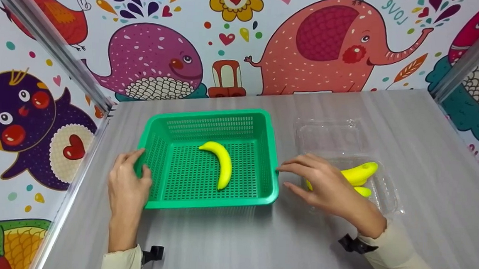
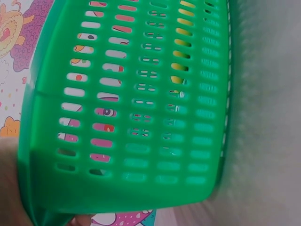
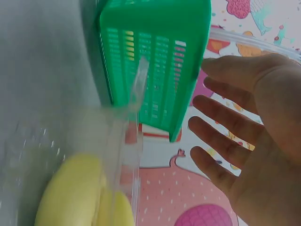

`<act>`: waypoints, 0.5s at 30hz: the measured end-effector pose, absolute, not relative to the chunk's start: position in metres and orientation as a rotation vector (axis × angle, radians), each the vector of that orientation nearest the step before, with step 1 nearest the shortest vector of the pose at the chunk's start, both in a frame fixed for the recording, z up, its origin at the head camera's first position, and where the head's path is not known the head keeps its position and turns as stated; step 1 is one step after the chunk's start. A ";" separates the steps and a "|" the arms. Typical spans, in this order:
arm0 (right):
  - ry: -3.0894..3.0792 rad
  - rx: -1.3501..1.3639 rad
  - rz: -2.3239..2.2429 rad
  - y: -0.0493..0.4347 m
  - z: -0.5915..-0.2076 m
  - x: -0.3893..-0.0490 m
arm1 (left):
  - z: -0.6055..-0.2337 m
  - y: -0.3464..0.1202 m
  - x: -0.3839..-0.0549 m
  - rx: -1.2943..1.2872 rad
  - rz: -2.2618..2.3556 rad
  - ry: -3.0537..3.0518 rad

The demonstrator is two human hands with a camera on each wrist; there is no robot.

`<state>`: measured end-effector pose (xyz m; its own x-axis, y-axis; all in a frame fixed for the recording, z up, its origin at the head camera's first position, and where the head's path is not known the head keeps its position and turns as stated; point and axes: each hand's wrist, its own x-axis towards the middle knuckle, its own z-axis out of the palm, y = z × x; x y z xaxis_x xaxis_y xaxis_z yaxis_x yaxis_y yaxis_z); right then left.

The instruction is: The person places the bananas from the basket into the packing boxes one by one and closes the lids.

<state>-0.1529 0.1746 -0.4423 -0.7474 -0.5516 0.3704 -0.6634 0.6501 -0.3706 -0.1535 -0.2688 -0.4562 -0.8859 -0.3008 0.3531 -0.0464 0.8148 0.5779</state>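
Note:
A green plastic basket (image 1: 210,203) with slotted walls stands on the table, and one yellow banana (image 1: 224,167) lies on its floor. My left hand (image 1: 127,186) grips the basket's left rim; in the left wrist view the slotted wall hides most of that hand. At the basket's right rim is my right hand (image 1: 323,185), its fingers loosely extended and the fingertips at or close to the edge. In the right wrist view this hand (image 3: 254,108) holds nothing. Beneath and beside it, more yellow bananas (image 1: 362,174) lie in a clear plastic clamshell box (image 1: 389,193), partly hidden by the hand.
The clear lid (image 1: 329,136) of the box lies folded back behind it. Printed cartoon panels (image 1: 156,58) wall the back and sides of the grey table (image 1: 224,246), with metal frame posts (image 1: 58,36) at the corners.

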 end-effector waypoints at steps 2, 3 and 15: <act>-2.601 1.024 0.730 0.168 -0.443 -0.155 | -0.457 -0.269 -0.153 0.261 -0.799 -2.562; -2.582 1.038 0.734 0.165 -0.443 -0.156 | -0.457 -0.269 -0.154 0.261 -0.799 -2.562; -2.528 1.187 0.726 0.129 -0.437 -0.168 | -0.457 -0.269 -0.154 0.269 -0.807 -2.562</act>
<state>-0.1678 0.1291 -0.4372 -0.6344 -0.6453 0.4255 -0.7728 0.5425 -0.3294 -0.1541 -0.2686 -0.4567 -0.8848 -0.3080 0.3495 -0.0521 0.8109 0.5828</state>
